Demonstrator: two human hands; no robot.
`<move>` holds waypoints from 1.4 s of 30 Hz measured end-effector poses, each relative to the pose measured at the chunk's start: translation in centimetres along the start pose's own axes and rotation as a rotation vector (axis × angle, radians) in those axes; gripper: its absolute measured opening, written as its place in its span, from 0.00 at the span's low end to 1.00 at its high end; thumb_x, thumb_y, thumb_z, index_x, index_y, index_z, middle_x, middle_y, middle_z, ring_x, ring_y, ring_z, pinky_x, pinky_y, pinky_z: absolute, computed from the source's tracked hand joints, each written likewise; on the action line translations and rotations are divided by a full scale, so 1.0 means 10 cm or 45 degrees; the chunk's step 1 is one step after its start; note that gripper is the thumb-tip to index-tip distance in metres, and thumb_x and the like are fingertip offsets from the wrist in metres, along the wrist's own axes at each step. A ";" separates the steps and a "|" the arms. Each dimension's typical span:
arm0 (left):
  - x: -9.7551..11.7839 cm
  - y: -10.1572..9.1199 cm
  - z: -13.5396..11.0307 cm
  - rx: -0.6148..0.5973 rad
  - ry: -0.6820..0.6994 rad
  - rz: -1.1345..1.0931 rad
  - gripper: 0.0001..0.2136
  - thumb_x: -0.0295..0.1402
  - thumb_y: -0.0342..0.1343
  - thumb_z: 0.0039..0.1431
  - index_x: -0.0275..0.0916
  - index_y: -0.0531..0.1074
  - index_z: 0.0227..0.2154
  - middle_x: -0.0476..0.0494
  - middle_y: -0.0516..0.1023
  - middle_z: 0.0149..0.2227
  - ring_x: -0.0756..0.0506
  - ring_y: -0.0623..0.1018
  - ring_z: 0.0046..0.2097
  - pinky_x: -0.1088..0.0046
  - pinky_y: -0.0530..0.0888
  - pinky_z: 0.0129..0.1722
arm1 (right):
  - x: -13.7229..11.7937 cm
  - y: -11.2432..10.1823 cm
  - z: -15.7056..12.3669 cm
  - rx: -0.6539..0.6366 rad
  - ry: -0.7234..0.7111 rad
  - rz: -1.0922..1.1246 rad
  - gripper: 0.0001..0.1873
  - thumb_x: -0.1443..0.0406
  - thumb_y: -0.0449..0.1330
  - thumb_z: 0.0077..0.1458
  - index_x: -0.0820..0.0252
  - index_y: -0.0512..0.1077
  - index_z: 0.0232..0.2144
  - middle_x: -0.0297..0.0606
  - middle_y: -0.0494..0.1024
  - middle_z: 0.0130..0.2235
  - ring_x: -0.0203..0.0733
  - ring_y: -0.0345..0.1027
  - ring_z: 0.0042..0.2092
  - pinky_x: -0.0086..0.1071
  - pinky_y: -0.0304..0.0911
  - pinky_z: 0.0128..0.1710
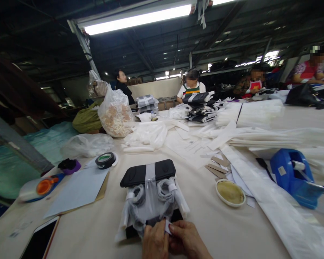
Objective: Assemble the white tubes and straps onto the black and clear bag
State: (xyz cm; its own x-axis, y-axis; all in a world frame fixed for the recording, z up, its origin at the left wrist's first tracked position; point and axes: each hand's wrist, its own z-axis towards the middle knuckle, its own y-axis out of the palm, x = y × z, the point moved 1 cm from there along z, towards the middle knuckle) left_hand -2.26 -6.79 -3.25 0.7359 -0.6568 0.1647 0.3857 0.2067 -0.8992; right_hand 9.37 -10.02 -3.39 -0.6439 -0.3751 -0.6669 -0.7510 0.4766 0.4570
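Clear bag with black case and 2 coiled cables, flat on the table, close in. At its near edge, white tab, maybe a sticker, pinched between left hand and right hand, side by side. Just right: yellowish dish, blue tape dispenser.

Bare left hand and bare right hand, creased knuckles, bare wrists cropped by the lower edge.
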 end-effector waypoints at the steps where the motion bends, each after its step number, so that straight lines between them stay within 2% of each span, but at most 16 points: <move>1: 0.00 0.01 0.00 0.044 0.047 0.013 0.14 0.27 0.40 0.58 0.36 0.71 0.38 0.45 0.77 0.30 0.46 0.72 0.28 0.70 0.65 0.31 | 0.01 0.01 0.00 0.009 0.011 0.015 0.27 0.52 0.70 0.15 0.65 0.69 0.17 0.32 0.67 0.13 0.30 0.58 0.15 0.25 0.52 0.16; 5: 0.02 0.02 0.02 0.227 0.218 0.041 0.16 0.28 0.34 0.64 0.35 0.69 0.37 0.46 0.75 0.26 0.48 0.71 0.25 0.70 0.62 0.28 | 0.05 0.03 0.04 0.039 -0.034 0.074 0.26 0.53 0.70 0.13 0.65 0.67 0.15 0.29 0.63 0.12 0.28 0.55 0.15 0.24 0.50 0.16; 8: 0.07 0.03 0.03 0.336 0.196 0.101 0.17 0.26 0.30 0.64 0.33 0.67 0.37 0.47 0.72 0.23 0.47 0.71 0.25 0.68 0.60 0.29 | 0.07 0.04 0.06 0.049 -0.047 0.083 0.26 0.53 0.70 0.13 0.65 0.67 0.14 0.28 0.62 0.11 0.28 0.55 0.15 0.24 0.50 0.16; 13: 0.13 0.06 0.02 0.396 0.221 0.161 0.16 0.25 0.31 0.64 0.31 0.66 0.37 0.47 0.69 0.21 0.47 0.69 0.24 0.67 0.59 0.30 | 0.02 0.05 -0.03 -0.011 -0.020 0.066 0.24 0.55 0.70 0.18 0.65 0.68 0.16 0.33 0.67 0.15 0.32 0.61 0.18 0.29 0.58 0.20; 17: 0.10 0.01 0.03 0.380 0.242 0.157 0.15 0.24 0.32 0.63 0.30 0.66 0.38 0.47 0.70 0.22 0.47 0.70 0.25 0.68 0.60 0.30 | -0.03 0.09 -0.10 -0.038 -0.038 0.070 0.22 0.55 0.69 0.18 0.64 0.66 0.15 0.33 0.67 0.15 0.33 0.61 0.17 0.30 0.59 0.20; 20: 0.08 -0.07 0.04 0.258 0.308 0.075 0.14 0.24 0.35 0.60 0.31 0.66 0.39 0.45 0.73 0.26 0.48 0.71 0.26 0.70 0.61 0.29 | -0.04 0.10 -0.11 -0.033 -0.066 0.063 0.21 0.56 0.69 0.20 0.64 0.67 0.15 0.31 0.66 0.14 0.31 0.59 0.17 0.28 0.58 0.20; 22: 0.08 -0.11 0.05 0.198 0.250 -0.007 0.14 0.25 0.36 0.60 0.34 0.67 0.39 0.45 0.74 0.28 0.48 0.71 0.27 0.70 0.62 0.29 | -0.04 0.09 -0.09 -0.029 -0.074 0.060 0.21 0.55 0.69 0.19 0.64 0.66 0.15 0.30 0.65 0.13 0.30 0.57 0.15 0.27 0.56 0.18; 26: 0.09 -0.13 0.05 0.152 0.025 -0.097 0.13 0.30 0.38 0.62 0.38 0.69 0.35 0.47 0.76 0.28 0.46 0.70 0.26 0.70 0.63 0.28 | -0.03 0.05 -0.07 -0.051 -0.070 0.069 0.23 0.55 0.69 0.17 0.64 0.66 0.14 0.30 0.65 0.12 0.28 0.55 0.15 0.25 0.53 0.17; 29: 0.09 -0.11 0.05 0.137 -0.019 -0.082 0.12 0.29 0.40 0.61 0.39 0.70 0.34 0.48 0.76 0.27 0.46 0.70 0.26 0.71 0.63 0.28 | -0.03 0.04 -0.09 -0.069 -0.080 0.083 0.24 0.54 0.70 0.16 0.65 0.68 0.15 0.32 0.67 0.14 0.29 0.58 0.16 0.26 0.56 0.19; 33: 0.09 -0.12 0.07 0.211 0.116 -0.012 0.09 0.27 0.42 0.59 0.38 0.68 0.34 0.49 0.75 0.26 0.48 0.71 0.25 0.72 0.64 0.27 | -0.04 0.06 -0.13 -0.036 -0.101 0.071 0.24 0.53 0.70 0.18 0.65 0.68 0.16 0.32 0.66 0.14 0.30 0.59 0.16 0.26 0.56 0.19; 38: 0.10 -0.06 0.06 0.329 0.214 0.065 0.10 0.24 0.39 0.60 0.35 0.67 0.35 0.48 0.73 0.24 0.49 0.71 0.24 0.72 0.63 0.27 | 0.00 0.09 -0.09 0.091 -0.138 0.030 0.25 0.52 0.69 0.18 0.63 0.66 0.15 0.29 0.63 0.12 0.29 0.56 0.15 0.25 0.53 0.15; 42: 0.08 -0.04 0.04 0.317 0.291 0.080 0.12 0.25 0.37 0.62 0.33 0.66 0.37 0.46 0.73 0.25 0.49 0.72 0.25 0.71 0.63 0.28 | 0.03 0.11 -0.07 0.158 -0.182 0.006 0.26 0.50 0.68 0.19 0.63 0.64 0.14 0.30 0.63 0.12 0.29 0.55 0.14 0.24 0.51 0.14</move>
State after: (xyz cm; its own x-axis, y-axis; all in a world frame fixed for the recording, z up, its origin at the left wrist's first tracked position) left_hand -1.62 -7.12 -2.60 0.6299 -0.7766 -0.0085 0.4881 0.4044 -0.7734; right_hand 8.20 -10.20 -2.68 -0.6135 -0.2596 -0.7458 -0.7182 0.5762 0.3902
